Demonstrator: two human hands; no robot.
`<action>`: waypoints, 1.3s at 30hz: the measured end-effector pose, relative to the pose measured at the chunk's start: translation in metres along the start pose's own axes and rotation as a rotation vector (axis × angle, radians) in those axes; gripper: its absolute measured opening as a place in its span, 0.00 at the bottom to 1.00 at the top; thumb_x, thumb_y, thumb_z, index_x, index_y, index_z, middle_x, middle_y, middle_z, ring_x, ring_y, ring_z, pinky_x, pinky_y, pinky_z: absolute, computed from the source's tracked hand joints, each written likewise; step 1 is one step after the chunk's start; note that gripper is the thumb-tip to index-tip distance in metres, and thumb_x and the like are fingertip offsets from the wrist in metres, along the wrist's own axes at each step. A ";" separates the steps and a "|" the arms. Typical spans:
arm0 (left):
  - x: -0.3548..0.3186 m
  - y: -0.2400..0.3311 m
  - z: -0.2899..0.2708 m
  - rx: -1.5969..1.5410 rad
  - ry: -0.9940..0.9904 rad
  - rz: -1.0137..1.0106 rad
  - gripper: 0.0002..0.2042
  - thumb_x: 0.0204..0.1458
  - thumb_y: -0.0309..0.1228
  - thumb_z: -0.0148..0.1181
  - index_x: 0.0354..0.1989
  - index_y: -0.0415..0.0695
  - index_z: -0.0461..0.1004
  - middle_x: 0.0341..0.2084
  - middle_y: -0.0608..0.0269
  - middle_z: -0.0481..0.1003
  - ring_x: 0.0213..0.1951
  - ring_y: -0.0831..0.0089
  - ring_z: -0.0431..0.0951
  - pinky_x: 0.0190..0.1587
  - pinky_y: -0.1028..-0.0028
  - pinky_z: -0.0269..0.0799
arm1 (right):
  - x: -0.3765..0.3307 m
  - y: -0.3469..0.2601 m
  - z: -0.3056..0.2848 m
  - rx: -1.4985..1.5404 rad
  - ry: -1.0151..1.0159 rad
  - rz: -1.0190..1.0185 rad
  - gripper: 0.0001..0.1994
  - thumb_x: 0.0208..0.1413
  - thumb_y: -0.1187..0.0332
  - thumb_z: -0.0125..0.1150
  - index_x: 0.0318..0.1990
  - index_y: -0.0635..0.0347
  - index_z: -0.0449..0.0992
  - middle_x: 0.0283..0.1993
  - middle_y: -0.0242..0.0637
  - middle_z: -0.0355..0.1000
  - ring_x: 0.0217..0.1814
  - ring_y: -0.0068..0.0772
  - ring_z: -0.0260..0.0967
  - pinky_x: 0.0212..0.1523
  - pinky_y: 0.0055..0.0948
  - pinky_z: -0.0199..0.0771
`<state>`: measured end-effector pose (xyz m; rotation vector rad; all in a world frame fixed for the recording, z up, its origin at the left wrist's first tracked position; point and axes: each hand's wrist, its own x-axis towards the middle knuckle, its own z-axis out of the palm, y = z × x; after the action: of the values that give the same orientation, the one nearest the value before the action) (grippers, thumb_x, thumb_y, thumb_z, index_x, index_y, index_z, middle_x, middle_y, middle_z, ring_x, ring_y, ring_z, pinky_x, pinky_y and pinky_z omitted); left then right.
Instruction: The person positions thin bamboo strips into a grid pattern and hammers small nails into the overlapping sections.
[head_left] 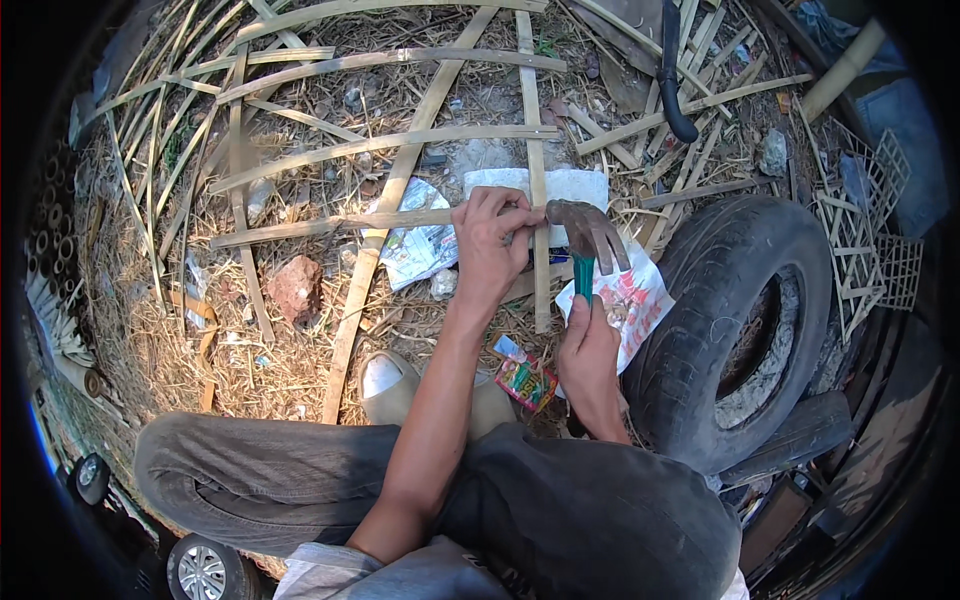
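LH is curled tight over the right-hand end of a flat, pale-tan bamboo strip, which runs crosswise to a long, straight, light-brown wooden slat. RH is wrapped firmly round the green handle of a dark metal claw hammer, its striking end just beside the LH fingertips (can't tell if a nail's pinched there, too small).

To do it well, I'd say: short, light taps, strip pressed flat on the slat, fingertips kept back from the striking end, wrist loose. Thin bamboo may split if hit hard nr its end.

Containers: a small, shiny red, yellow & green packet lies on the ground btwn the forearms; contents n/v. Big black rubber tyre stands to the right, pale grey stuff inside, type unclear.
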<state>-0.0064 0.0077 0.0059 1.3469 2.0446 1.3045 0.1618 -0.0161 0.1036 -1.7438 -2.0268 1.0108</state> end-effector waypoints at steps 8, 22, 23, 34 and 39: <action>0.002 0.001 0.003 -0.002 0.028 0.022 0.07 0.44 0.24 0.73 0.32 0.51 0.87 0.37 0.71 0.80 0.46 0.67 0.76 0.52 0.64 0.62 | -0.009 0.003 0.000 0.064 0.031 0.013 0.21 0.78 0.56 0.41 0.39 0.66 0.70 0.19 0.35 0.66 0.19 0.27 0.64 0.22 0.33 0.62; 0.001 -0.002 0.004 0.029 0.004 0.027 0.09 0.42 0.23 0.71 0.33 0.50 0.87 0.37 0.70 0.79 0.47 0.66 0.76 0.53 0.63 0.62 | 0.003 -0.010 -0.004 0.058 -0.095 0.115 0.17 0.74 0.63 0.48 0.52 0.73 0.72 0.20 0.59 0.69 0.24 0.67 0.73 0.25 0.55 0.65; 0.003 -0.001 0.006 0.003 0.022 0.032 0.09 0.42 0.23 0.70 0.33 0.50 0.87 0.37 0.70 0.79 0.47 0.66 0.76 0.53 0.62 0.62 | 0.001 -0.012 -0.008 0.120 -0.092 0.147 0.17 0.74 0.63 0.48 0.52 0.73 0.71 0.21 0.60 0.69 0.24 0.68 0.73 0.25 0.55 0.65; 0.001 0.001 0.005 -0.018 0.041 0.031 0.11 0.41 0.21 0.68 0.33 0.51 0.87 0.37 0.70 0.79 0.47 0.66 0.76 0.53 0.62 0.62 | -0.012 -0.011 0.015 0.257 0.028 0.160 0.20 0.77 0.57 0.44 0.41 0.69 0.69 0.19 0.43 0.66 0.18 0.40 0.64 0.22 0.45 0.60; 0.000 0.000 0.006 -0.002 0.026 0.042 0.10 0.42 0.23 0.69 0.32 0.51 0.88 0.37 0.70 0.79 0.46 0.66 0.76 0.52 0.62 0.61 | -0.007 -0.008 0.016 0.077 -0.091 0.130 0.19 0.76 0.60 0.44 0.45 0.74 0.69 0.18 0.54 0.66 0.20 0.59 0.72 0.21 0.47 0.63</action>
<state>-0.0026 0.0104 0.0028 1.3855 2.0419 1.3485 0.1480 -0.0282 0.0989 -1.8400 -1.9199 1.2127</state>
